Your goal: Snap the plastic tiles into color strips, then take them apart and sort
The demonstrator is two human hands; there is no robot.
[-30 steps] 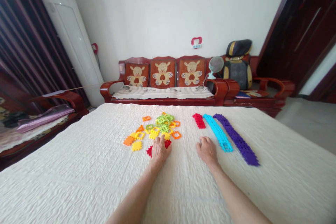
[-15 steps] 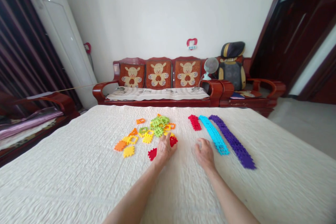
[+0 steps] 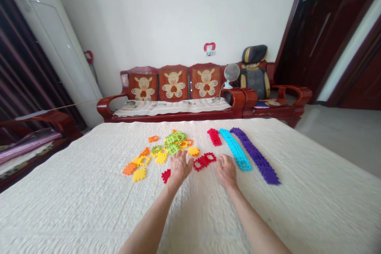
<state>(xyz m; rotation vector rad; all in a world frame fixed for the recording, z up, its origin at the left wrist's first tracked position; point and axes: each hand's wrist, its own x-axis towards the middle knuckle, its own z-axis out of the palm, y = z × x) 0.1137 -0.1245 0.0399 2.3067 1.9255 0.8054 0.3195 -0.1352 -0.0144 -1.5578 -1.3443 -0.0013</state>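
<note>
Red interlocking plastic pieces [image 3: 204, 161] lie on the cloth between my two hands. My left hand [image 3: 180, 166] is just left of them, its thumb apart from the fingers and nothing seen in its grasp. One more red piece [image 3: 166, 176] shows partly from behind that hand. On the other side, my right hand [image 3: 226, 169] rests with loosely bent fingers, close to the red pieces and holding nothing I can see. Beyond it are a short red row [image 3: 214, 137], a light blue row [image 3: 236, 150] and a long purple row [image 3: 256, 156] of pieces.
Green pieces [image 3: 175, 142] are heaped ahead of my left hand. Yellow pieces [image 3: 139, 174] and orange pieces [image 3: 129, 168] are scattered to the left. The table has a pale quilted cloth [image 3: 74, 190]. A wooden sofa [image 3: 163, 118] stands behind its far edge.
The red pieces beside my left hand now lie farther right, between both hands. The left hand has drawn away from them, uncovering a yellow piece. The view has turned slightly.
</note>
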